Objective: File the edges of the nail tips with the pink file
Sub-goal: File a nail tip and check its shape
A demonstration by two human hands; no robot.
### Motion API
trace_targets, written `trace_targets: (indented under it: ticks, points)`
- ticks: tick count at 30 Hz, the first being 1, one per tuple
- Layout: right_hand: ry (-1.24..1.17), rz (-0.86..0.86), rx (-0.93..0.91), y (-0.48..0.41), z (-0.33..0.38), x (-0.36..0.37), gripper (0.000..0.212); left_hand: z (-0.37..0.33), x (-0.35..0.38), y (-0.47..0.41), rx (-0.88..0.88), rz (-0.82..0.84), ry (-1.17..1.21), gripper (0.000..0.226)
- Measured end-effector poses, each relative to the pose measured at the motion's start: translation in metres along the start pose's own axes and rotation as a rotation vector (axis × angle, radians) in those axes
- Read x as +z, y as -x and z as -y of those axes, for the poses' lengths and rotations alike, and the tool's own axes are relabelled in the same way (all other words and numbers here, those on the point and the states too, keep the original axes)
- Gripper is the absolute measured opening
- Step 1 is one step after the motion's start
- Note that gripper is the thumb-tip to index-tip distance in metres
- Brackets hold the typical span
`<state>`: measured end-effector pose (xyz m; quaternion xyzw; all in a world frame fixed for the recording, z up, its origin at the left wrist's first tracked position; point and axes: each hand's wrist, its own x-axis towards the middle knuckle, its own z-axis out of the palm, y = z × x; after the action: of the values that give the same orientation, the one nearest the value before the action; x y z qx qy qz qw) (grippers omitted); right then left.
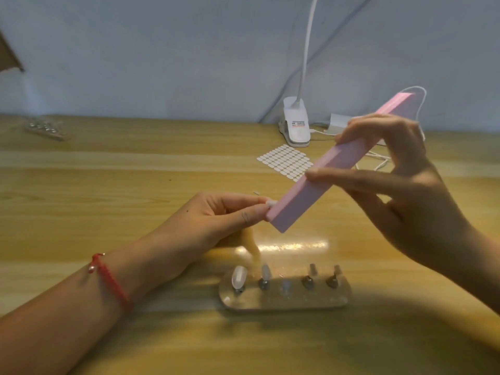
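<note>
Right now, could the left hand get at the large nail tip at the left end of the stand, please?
Probably yes: the large nail tip sits close by the left hand, nothing between. But its fingers pinch another tip against the pink file.

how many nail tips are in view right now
5 clear: one nail tip pinched by the left hand against the pink file, four upright on the stand, two at its left end, two at its right. Its middle holder is too blurred to tell.
</note>
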<state>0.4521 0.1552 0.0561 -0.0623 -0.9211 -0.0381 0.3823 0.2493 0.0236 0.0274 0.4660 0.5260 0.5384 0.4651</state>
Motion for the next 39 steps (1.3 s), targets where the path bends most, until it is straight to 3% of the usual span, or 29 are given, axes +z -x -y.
trace_targets:
  ticks: [3,8,12,15,19,23,27,30,34,39]
  points:
    - [-0.089,0.075,-0.004,0.005,0.013,0.013,0.032,0.001,0.001,0.001,0.004,0.010,0.026,0.035]
    - [-0.170,0.027,0.157,0.000,-0.001,0.007,0.033,0.002,0.003,0.001,0.049,-0.011,0.011,0.027]
    - [-0.233,0.115,0.113,0.007,0.011,0.018,0.032,0.003,0.005,0.001,0.053,-0.013,0.002,0.030]
    - [-0.245,0.072,0.211,0.003,0.000,0.012,0.033,0.003,0.004,0.002,0.061,-0.016,-0.020,0.029]
    - [-0.296,0.136,0.120,0.010,0.011,0.022,0.031,0.004,0.004,0.002,0.059,-0.013,-0.023,0.029]
    - [-0.300,0.087,0.222,0.006,-0.001,0.015,0.034,0.004,0.004,0.001,0.060,-0.039,-0.020,0.029]
    - [-0.311,0.145,0.110,0.011,0.010,0.024,0.031,0.004,0.006,0.000,0.055,-0.046,0.019,0.026]
    - [-0.337,0.088,0.230,0.005,0.001,0.017,0.034,0.004,0.005,0.000,0.079,-0.057,-0.014,0.027]
    - [-0.345,0.137,0.118,0.010,0.014,0.025,0.030,0.005,0.007,0.000,0.070,-0.043,0.007,0.025]
    - [-0.410,0.107,0.258,0.009,0.007,0.022,0.033,0.004,0.006,0.001,0.090,-0.029,-0.022,0.026]
